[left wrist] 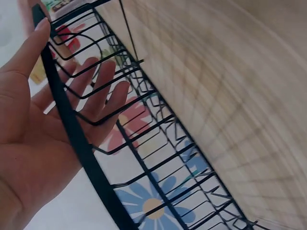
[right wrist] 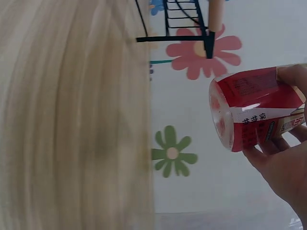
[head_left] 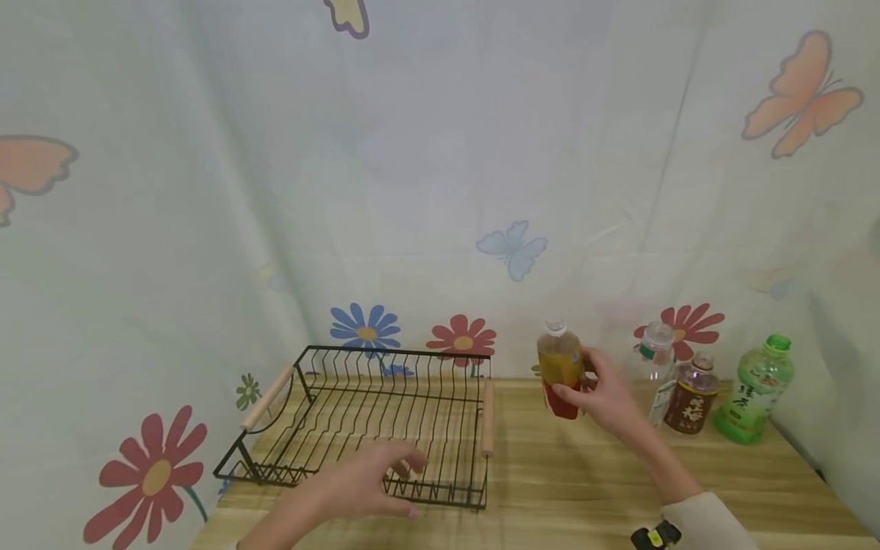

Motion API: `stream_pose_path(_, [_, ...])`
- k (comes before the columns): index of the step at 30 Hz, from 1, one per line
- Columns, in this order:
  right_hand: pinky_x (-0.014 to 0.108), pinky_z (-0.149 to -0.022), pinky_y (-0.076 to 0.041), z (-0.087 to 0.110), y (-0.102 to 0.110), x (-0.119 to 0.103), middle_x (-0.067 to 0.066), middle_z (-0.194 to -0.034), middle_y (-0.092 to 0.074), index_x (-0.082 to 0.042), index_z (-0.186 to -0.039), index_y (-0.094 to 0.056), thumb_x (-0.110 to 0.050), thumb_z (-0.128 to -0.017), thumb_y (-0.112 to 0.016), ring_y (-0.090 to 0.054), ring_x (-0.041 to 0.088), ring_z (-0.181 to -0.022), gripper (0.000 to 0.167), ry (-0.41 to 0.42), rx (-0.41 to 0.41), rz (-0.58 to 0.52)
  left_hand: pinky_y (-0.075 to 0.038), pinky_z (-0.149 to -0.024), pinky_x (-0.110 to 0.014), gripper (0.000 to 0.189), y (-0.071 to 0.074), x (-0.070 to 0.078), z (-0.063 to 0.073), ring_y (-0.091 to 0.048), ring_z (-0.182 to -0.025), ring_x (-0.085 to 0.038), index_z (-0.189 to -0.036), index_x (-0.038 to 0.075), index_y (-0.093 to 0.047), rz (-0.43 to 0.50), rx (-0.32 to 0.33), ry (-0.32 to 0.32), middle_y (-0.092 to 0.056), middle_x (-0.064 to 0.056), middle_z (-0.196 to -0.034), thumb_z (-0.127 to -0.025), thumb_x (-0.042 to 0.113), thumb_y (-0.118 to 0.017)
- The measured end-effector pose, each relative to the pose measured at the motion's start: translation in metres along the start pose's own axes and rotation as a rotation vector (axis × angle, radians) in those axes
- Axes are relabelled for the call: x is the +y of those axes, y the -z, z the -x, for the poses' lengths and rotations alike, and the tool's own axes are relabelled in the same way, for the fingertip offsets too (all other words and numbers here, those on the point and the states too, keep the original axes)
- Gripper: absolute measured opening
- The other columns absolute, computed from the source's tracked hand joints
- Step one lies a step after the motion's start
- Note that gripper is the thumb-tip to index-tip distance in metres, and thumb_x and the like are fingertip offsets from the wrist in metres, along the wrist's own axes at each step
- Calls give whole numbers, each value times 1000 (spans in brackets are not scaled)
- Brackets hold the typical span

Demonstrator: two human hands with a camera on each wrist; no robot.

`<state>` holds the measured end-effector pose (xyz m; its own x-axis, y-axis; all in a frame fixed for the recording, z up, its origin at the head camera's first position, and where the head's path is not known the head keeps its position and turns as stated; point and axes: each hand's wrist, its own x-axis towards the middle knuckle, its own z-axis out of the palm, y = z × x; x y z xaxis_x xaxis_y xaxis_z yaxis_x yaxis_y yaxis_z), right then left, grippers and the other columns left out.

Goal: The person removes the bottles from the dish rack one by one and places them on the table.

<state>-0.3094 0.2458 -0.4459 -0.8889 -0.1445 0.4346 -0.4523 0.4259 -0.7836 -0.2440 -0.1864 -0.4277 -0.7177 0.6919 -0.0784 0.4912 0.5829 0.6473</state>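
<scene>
My right hand (head_left: 605, 393) grips a plastic bottle (head_left: 560, 374) with a yellow and red label, to the right of the dish rack. The bottle stands nearly upright and is held above the table; its red lower label and clear base show in the right wrist view. A black wire dish rack (head_left: 406, 393) with wooden side handles (head_left: 488, 420) lies at the left. Over its front edge is my left hand (head_left: 364, 481), fingers loosely bent and holding nothing. Seen from the left wrist, those fingers (left wrist: 112, 86) spread behind the rack's wires.
Three more bottles stand at the right: a clear bottle (head_left: 653, 367), a dark-labelled bottle (head_left: 690, 397) and a green bottle (head_left: 752, 393). Behind the wooden table (head_left: 577, 489) hangs a pale curtain (head_left: 440, 153) printed with flowers and butterflies.
</scene>
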Motion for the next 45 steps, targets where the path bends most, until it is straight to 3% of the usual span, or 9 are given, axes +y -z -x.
stream_pose_path(4, [67,-113,-41,-1,-7,16,23,-144,-54,-1,-151,-44,-22,-95,-83,-52,45,-133,71,-60,-23,-37,-60,-85,-32,37,-4,-10,1,-70,-100,-13,-119,20,-74,46,-12,-10,-71,8,-111,-92,42,-84])
stream_pose_path(8, [66,-117,-35,0,-14,28,24,-147,-54,-2,-152,-44,-24,-94,-84,-49,47,-139,74,-100,-57,-73,-61,-83,-31,30,-7,-15,0,-70,-95,-8,-112,22,-76,37,18,-31,-72,9,-104,-91,42,-85])
stream_pose_path(16, [65,-112,-43,1,-22,42,24,-147,-56,-2,-154,-44,-25,-93,-85,-52,46,-137,77,-115,-87,-48,-61,-82,-30,34,-10,-13,-2,-70,-94,-7,-112,25,-76,-17,62,-51,-72,13,-102,-90,50,-83])
stream_pose_path(25, [61,-101,-54,1,-25,47,32,-150,-51,3,-156,-38,-19,-94,-83,-51,54,-136,80,-144,-157,-54,-61,-85,-31,36,-15,-14,-6,-70,-97,-8,-116,24,-75,-62,104,-66,-71,16,-105,-91,47,-83])
stream_pose_path(34, [62,-102,-53,2,-25,57,31,-151,-51,2,-158,-37,-21,-94,-84,-51,54,-136,82,-175,-190,-23,-59,-82,-29,35,-15,-17,-7,-71,-101,-11,-122,24,-74,45,50,-71,-73,9,-114,-95,46,-79])
stream_pose_path(45, [63,-104,-50,-3,-22,58,31,-151,-50,3,-159,-34,-26,-95,-83,-49,55,-137,86,-192,-229,19,-58,-79,-25,27,-18,-19,-9,-70,-94,-5,-117,29,-75,85,79,-49,-73,10,-111,-95,45,-79])
